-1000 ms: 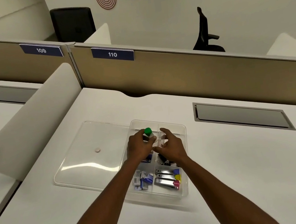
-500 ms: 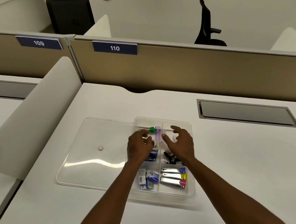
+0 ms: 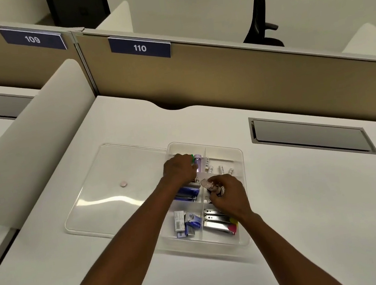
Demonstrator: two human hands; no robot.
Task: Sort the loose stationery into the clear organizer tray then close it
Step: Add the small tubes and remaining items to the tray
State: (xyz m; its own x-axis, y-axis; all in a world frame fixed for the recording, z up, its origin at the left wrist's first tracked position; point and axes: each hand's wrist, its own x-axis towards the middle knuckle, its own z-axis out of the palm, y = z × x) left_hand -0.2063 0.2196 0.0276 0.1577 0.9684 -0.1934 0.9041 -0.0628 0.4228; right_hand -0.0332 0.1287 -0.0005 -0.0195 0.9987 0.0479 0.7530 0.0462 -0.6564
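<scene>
Nearest you, the clear organizer tray (image 3: 245, 242) sits on the white tabletop (image 3: 310, 210), its long axis running away from you. Its near compartments hold small staple boxes (image 3: 188, 223) on the left and metal clips (image 3: 219, 220) on the right, lying crosswise. Your right hand (image 3: 228, 196) is curled over the middle right compartment, pinching a small clear piece (image 3: 205, 183). Your left hand (image 3: 178, 171) is curled over the far left compartment, though what it grips is hidden; a purple tube (image 3: 198, 165) lies just beside it, pointing away from you. The blue stapler (image 3: 186, 194) lies crosswise beneath your left wrist. The clear lid (image 3: 115, 183) lies flat, touching the tray's left side.
</scene>
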